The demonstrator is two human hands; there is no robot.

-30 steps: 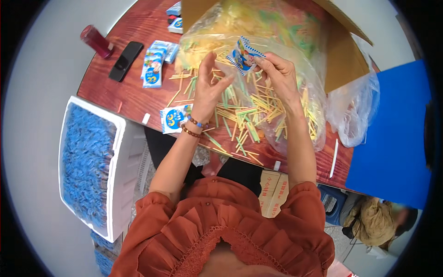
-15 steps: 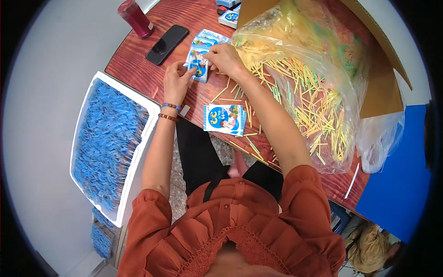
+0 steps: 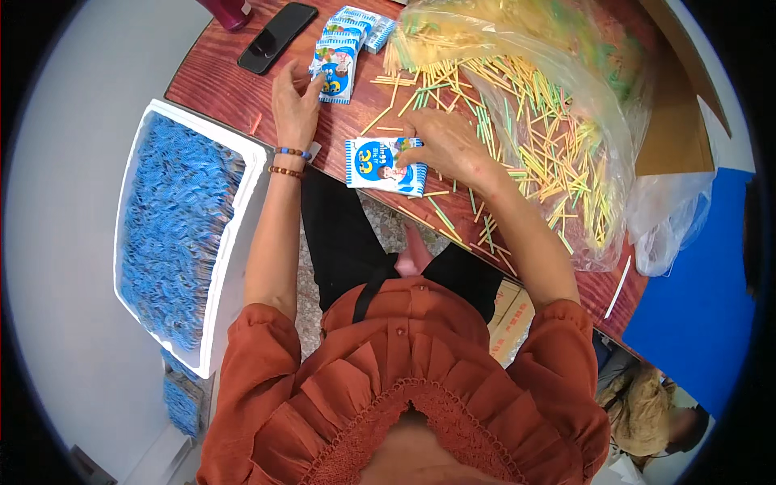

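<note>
Several blue packets (image 3: 343,48) are lying stacked on the counter (image 3: 218,73); many straws (image 3: 533,137) are remaining loose. The left hand (image 3: 295,105), open, is touching the stack; the right hand (image 3: 444,145) is pressing one packet (image 3: 380,166), fingers loosely curled.

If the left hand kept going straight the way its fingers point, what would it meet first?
Probably the black phone: the left hand, beside the stacked blue packets, points up the table toward it. Depth is unclear.
</note>
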